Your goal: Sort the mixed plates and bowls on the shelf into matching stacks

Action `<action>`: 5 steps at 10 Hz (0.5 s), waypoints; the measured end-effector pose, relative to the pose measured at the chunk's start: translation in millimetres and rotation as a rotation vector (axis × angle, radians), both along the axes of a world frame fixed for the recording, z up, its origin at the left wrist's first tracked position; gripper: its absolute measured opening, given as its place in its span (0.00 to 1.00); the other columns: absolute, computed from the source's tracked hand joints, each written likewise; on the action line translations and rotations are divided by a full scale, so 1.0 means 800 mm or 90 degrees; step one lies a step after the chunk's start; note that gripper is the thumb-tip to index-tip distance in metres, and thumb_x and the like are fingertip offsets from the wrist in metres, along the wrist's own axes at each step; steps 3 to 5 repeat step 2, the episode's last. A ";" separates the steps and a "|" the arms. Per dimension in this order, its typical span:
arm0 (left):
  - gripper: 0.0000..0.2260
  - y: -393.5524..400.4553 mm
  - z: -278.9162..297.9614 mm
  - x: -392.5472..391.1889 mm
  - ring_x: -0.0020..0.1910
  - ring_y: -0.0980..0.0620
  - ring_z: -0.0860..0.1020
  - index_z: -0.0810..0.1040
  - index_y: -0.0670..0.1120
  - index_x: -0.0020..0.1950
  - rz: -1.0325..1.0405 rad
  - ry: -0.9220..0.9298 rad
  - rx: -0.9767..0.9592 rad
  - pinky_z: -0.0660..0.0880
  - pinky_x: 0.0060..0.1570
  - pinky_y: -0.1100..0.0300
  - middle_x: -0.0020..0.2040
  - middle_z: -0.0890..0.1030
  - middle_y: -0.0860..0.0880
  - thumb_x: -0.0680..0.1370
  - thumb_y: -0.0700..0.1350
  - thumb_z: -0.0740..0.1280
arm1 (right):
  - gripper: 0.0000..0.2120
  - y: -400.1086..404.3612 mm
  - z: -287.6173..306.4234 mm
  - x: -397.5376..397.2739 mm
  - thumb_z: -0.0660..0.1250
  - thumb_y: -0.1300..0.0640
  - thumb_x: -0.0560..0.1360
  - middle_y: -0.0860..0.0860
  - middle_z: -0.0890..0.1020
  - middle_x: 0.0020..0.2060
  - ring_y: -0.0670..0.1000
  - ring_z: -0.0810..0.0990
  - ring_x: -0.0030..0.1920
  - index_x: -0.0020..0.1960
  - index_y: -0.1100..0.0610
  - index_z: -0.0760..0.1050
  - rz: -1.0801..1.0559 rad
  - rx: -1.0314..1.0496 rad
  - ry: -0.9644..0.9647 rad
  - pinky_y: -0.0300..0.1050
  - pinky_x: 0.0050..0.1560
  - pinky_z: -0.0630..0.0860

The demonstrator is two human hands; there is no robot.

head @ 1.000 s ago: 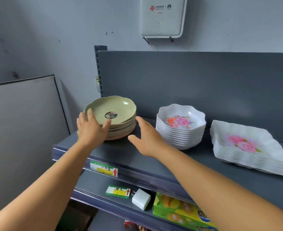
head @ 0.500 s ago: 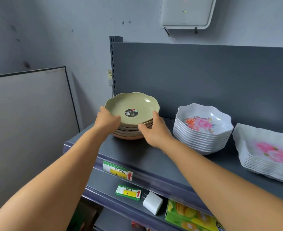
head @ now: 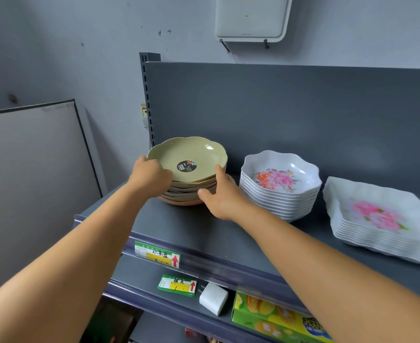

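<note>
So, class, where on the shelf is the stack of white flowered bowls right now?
In the head view, the stack of white flowered bowls stands mid-shelf, between the stack of green scalloped plates on its left and the white square flowered trays on its right.

Both hands: left [head: 149, 175] apparently curled, right [head: 220, 194] fingers extended.

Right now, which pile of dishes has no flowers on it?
The green plate stack at the left end of the shelf, held between both hands. Its top plate is plain green with a dark round sticker; the flowered bowls and square trays are white with pink blooms.
</note>
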State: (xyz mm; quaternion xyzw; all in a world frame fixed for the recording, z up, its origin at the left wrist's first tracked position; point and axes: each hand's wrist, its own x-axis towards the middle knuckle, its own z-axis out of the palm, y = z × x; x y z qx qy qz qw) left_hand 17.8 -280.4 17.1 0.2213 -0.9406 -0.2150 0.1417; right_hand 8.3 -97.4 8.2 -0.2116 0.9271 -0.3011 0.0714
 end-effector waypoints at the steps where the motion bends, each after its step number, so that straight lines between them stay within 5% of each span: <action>1: 0.15 0.025 0.012 0.014 0.53 0.43 0.67 0.69 0.42 0.34 -0.039 -0.062 -0.153 0.65 0.50 0.52 0.49 0.74 0.41 0.78 0.46 0.52 | 0.32 0.014 0.012 0.014 0.57 0.48 0.79 0.53 0.57 0.77 0.58 0.65 0.72 0.78 0.53 0.48 0.036 0.061 0.028 0.50 0.68 0.66; 2: 0.15 0.051 0.020 0.020 0.62 0.42 0.69 0.77 0.41 0.48 -0.091 -0.073 -0.213 0.66 0.59 0.51 0.56 0.77 0.42 0.80 0.48 0.54 | 0.24 0.033 0.029 0.031 0.58 0.48 0.79 0.56 0.72 0.65 0.58 0.74 0.61 0.71 0.57 0.61 0.041 0.081 0.072 0.47 0.57 0.71; 5: 0.15 0.051 0.020 0.020 0.62 0.42 0.69 0.77 0.41 0.48 -0.091 -0.073 -0.213 0.66 0.59 0.51 0.56 0.77 0.42 0.80 0.48 0.54 | 0.24 0.033 0.029 0.031 0.58 0.48 0.79 0.56 0.72 0.65 0.58 0.74 0.61 0.71 0.57 0.61 0.041 0.081 0.072 0.47 0.57 0.71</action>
